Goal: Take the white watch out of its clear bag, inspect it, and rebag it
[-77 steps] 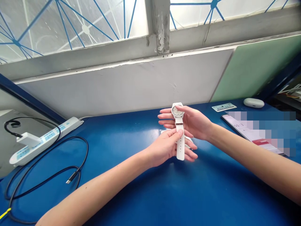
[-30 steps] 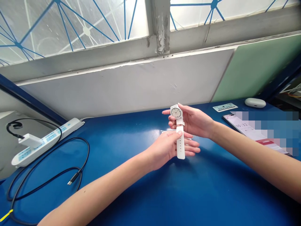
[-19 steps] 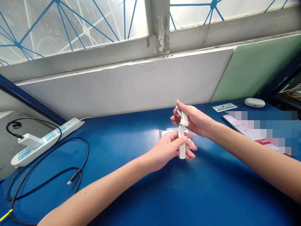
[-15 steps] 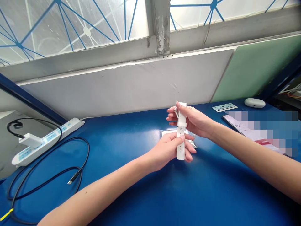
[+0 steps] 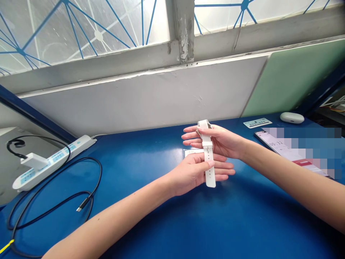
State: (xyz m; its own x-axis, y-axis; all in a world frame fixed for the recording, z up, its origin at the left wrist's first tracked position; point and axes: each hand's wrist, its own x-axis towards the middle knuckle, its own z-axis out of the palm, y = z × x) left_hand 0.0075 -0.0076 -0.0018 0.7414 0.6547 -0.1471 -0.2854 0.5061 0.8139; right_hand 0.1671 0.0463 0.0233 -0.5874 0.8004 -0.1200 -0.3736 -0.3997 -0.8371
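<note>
A white wristwatch (image 5: 208, 153) with a long white strap is stretched between both hands above the blue table (image 5: 161, 223). My right hand (image 5: 219, 140) grips the watch's case end between thumb and fingers; the dial is turned away. My left hand (image 5: 201, 172) pinches the lower strap with the thumb on top and the fingers laid out beneath it. The strap's free end hangs just past my left fingers. A small clear packet (image 5: 190, 152) lies on the table behind my left hand.
A white power strip (image 5: 51, 160) with a plugged adapter and a looping black cable (image 5: 54, 201) lie at the left. At the right are a phone (image 5: 288, 151) showing a timer, a white label card (image 5: 257, 123) and a white earbud case (image 5: 291, 117). A wall runs along the table's back.
The watch has been rotated: its dial faced me a second ago, then turned edge-on, and now shows its back. My left fingers have spread flat under the strap.
</note>
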